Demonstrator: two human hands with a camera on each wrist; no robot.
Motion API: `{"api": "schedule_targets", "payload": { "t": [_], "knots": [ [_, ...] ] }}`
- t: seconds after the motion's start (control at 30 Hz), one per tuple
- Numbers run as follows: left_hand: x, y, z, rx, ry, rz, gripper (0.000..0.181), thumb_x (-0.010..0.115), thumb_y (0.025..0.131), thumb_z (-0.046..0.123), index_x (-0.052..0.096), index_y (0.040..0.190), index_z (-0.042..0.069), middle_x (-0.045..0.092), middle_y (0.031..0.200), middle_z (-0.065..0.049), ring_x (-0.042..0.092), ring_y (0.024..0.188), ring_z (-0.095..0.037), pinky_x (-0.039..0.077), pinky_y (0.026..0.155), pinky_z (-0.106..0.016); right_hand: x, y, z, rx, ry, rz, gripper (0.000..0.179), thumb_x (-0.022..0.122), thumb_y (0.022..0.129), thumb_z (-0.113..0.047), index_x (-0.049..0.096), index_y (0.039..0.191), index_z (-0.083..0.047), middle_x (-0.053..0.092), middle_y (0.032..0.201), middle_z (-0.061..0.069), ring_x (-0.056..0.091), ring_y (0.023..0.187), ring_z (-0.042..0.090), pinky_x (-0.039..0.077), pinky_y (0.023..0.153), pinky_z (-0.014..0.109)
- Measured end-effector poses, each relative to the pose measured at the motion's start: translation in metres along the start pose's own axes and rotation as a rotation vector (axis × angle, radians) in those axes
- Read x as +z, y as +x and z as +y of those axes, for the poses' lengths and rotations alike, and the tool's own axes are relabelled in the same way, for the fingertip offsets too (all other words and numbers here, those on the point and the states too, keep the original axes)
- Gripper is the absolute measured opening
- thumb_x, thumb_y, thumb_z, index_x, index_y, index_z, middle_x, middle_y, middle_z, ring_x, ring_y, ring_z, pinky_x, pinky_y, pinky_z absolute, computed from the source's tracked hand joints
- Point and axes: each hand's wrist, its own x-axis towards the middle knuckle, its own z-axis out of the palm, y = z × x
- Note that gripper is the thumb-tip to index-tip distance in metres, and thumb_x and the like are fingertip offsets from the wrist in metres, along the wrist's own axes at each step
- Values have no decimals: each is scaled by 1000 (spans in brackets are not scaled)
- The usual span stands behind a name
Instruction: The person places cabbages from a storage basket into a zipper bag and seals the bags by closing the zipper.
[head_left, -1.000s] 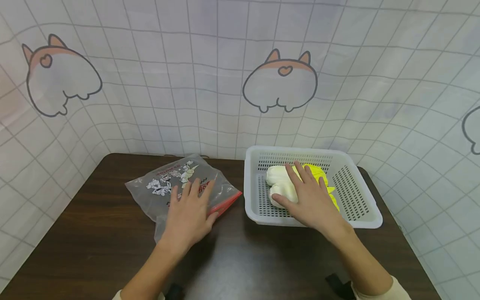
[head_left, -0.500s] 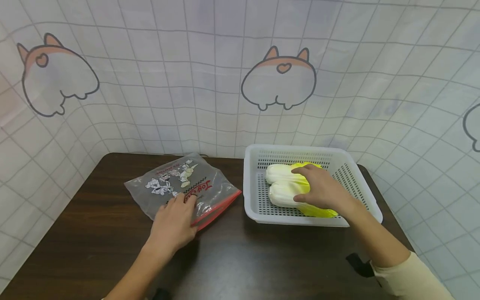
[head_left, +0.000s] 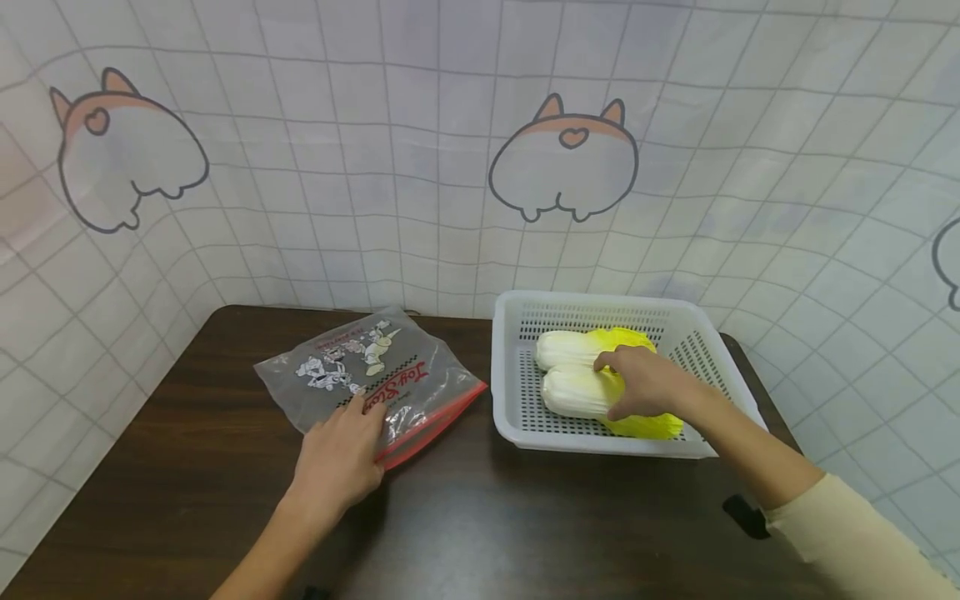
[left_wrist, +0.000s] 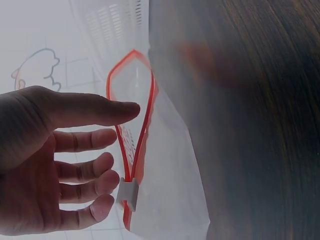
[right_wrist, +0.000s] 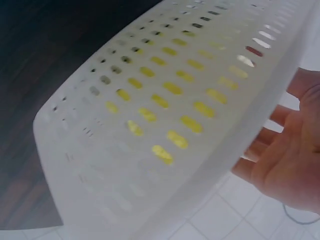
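Observation:
On the table's left lies a clear zip bag (head_left: 431,387) with a red-edged mouth and printed cartoon figures. My left hand (head_left: 341,454) is over its near side. In the left wrist view, thumb and fingers are spread apart beside the red zip and its white slider (left_wrist: 128,192), pinching nothing. Two napa cabbages, a far one (head_left: 564,348) and a near one (head_left: 573,392), lie side by side in a white basket (head_left: 501,367), yellow leaves to the right. My right hand (head_left: 651,385) is over the near cabbage's leaves, fingers loosely bent; contact cannot be told.
The basket stands at the back right of the dark wooden table (head_left: 480,517), its slotted side (right_wrist: 165,100) filling the right wrist view. A white gridded cloth (head_left: 420,167) with cartoon animals hangs behind and on both sides.
My right hand has turned from flat above the cabbages to reaching in from the right, fingers bent downward. My left hand has drawn back toward the bag's near side.

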Motion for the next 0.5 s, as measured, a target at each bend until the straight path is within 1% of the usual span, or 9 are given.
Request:
{"api": "schedule_targets", "payload": {
  "t": [0.1,0.17,0.23,0.4,0.5],
  "knots": [
    [0,0,-1,-4,-8,0,39,88,66,11,66,98,7,67,100,-14,66,85,-36,55,65,-53,4,2,3,-8,-5,-4,69,93,76,-24,62,134,-3,67,126,20,61,115,37,51,103,55],
    [0,1,-1,-11,-12,0,34,88,67,12,64,91,9,65,93,-11,66,82,-34,54,64,-52,5,3,5,-21,-1,5,68,93,76,-22,62,133,-2,67,125,19,62,115,37,51,103,54],
    [1,0,-1,-16,-8,6,31,88,68,14,65,88,9,65,88,-9,67,80,-34,54,64,-53,6,4,7,-35,5,10,68,93,75,-21,62,132,-2,67,124,20,62,115,37,52,102,54],
    [3,-2,-2,-34,18,37,19,81,73,14,63,78,12,68,81,-8,68,72,-33,52,55,-54,8,5,12,-58,12,-10,67,94,74,-18,57,128,-2,65,123,20,60,113,37,52,99,53],
    [4,-4,-2,-49,15,48,20,78,74,13,58,71,15,67,76,-6,66,67,-33,49,50,-53,12,6,14,-65,-2,-17,69,94,74,-19,55,129,-2,63,124,19,57,113,36,51,100,53]
  ]
}}
